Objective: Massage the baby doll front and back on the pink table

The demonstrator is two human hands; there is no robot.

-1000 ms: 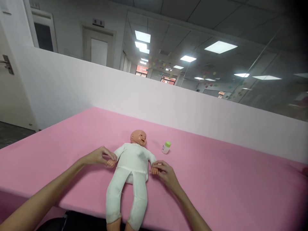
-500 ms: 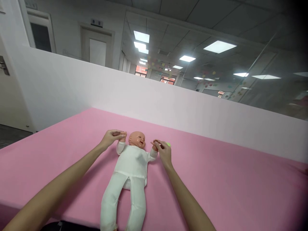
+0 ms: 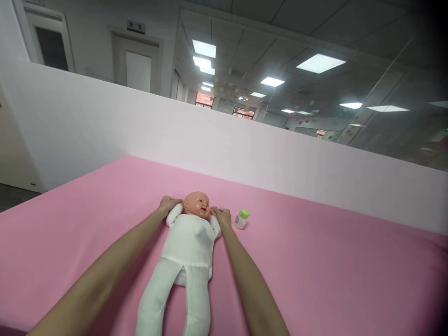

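A baby doll (image 3: 189,240) in white clothes is lying on its back on the pink tabletop (image 3: 315,261), its head (image 3: 196,204) pointing away from the person and its legs (image 3: 171,298) running toward them, the feet falling outside the view. That lie is putting both of its arms within even reach.

The person's left hand (image 3: 170,203) is resting just beside the doll's head on the person's left, its grip closing about the doll's small hand there. The right hand (image 3: 223,216) is doing the same on the other side of the head, fingers clamping the other small hand. Both of the doll's arms are bending upward, apparently because these two grips are pressing the small hands beside its head; the soft sleeves are letting the arms fold easily. The exact finger placement is partly hiding behind the person's own knuckles.

To the right of the doll's head, just beyond the right hand and not touching it, a small bottle (image 3: 241,219) with a green cap is standing, probably near enough for reaching without crowding the arms.

Beyond the doll's head, a low white wall (image 3: 224,144) is bordering the tabletop, with glass (image 3: 297,88) rising above it.
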